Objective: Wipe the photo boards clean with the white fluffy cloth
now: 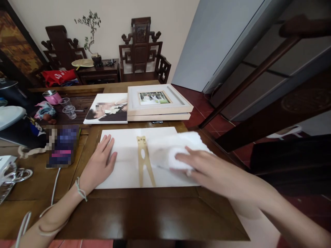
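A white frame back (129, 162) lies face down on the wooden table (134, 213), with a pale wooden stand leg (144, 160) running down its middle. My left hand (99, 163) rests flat on the frame's left edge, fingers stretched out. My right hand (204, 168) presses a bunched white cloth (178, 148) onto the frame's right part; hand and cloth are smeared by motion.
Beyond the frame lie a stack of two pale frames (159, 103) and a photo canvas (107, 108). A pink mug (51, 96), plastic cups (67, 106), a phone on a white cable (62, 146) and clutter fill the left. Carved chairs (142, 51) stand behind.
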A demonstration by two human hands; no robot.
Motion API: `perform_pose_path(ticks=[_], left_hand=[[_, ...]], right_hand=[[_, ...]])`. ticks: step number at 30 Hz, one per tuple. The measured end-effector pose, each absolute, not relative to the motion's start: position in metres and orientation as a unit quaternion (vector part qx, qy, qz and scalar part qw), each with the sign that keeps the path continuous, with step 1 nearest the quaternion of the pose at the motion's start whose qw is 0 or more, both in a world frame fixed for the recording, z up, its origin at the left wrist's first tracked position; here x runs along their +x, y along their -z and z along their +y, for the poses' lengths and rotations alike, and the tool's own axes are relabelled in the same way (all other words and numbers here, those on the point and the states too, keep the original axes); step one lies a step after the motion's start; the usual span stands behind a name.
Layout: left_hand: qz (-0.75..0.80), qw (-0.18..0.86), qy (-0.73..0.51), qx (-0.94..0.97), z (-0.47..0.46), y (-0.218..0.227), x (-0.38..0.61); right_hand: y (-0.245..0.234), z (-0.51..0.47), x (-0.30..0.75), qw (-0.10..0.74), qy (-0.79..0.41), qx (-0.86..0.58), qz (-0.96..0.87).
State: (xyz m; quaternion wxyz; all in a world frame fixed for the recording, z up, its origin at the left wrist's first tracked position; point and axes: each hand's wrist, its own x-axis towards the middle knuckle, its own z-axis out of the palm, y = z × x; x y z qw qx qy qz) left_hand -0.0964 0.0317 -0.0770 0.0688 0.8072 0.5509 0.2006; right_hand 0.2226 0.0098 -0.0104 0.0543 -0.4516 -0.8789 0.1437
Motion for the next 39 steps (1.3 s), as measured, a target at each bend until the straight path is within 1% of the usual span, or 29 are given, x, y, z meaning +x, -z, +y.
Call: perform_pose_path(ticks=[2,5,8,10,14,18,22,25,26,29,32,35,39], left_hand=[[0.545,0.074,-0.202,0.81,0.034,0.077,-0.097],[0.546,0.08,-0.21,0.807,0.036,0.078,-0.097],[0.551,0.085,-0.235,0.796,0.036,0.08,-0.095],[0.551,0.081,-0.262,0.788,0.036,0.081,-0.094],[0.549,0.068,-0.276,0.786,0.035,0.082,-0.094],[0.552,0.093,-0.225,0.797,0.032,0.078,-0.096],[0.551,0.109,-0.174,0.809,0.028,0.074,-0.099],[0.553,0.101,-0.17,0.809,0.027,0.072,-0.098],[0.555,0.101,-0.172,0.808,0.027,0.072,-0.098],[0.559,0.106,-0.184,0.801,0.028,0.073,-0.097],[0.559,0.108,-0.185,0.801,0.029,0.074,-0.097],[0.558,0.108,-0.182,0.803,0.03,0.076,-0.097],[0.555,0.106,-0.186,0.804,0.03,0.077,-0.097]], right_hand=[[0.011,0.042,0.212,0.039,-0.132,-0.465,-0.875],[0.026,0.063,0.201,0.069,-0.084,-0.452,-0.885],[0.045,0.045,0.201,0.097,-0.035,-0.422,-0.901],[0.051,0.016,0.205,0.101,-0.028,-0.41,-0.906],[0.04,-0.042,0.222,0.094,-0.077,-0.379,-0.917],[0.022,-0.062,0.237,0.081,-0.114,-0.37,-0.919],[0.011,-0.027,0.225,0.07,-0.146,-0.452,-0.877],[0.011,0.017,0.195,0.054,-0.161,-0.495,-0.852],[0.014,0.03,0.184,0.062,-0.152,-0.504,-0.848],[0.028,0.051,0.158,0.098,-0.124,-0.479,-0.863],[0.038,0.037,0.15,0.099,-0.122,-0.43,-0.889],[0.035,0.001,0.156,0.069,-0.171,-0.392,-0.901],[0.012,-0.039,0.169,0.029,-0.267,-0.357,-0.895]])
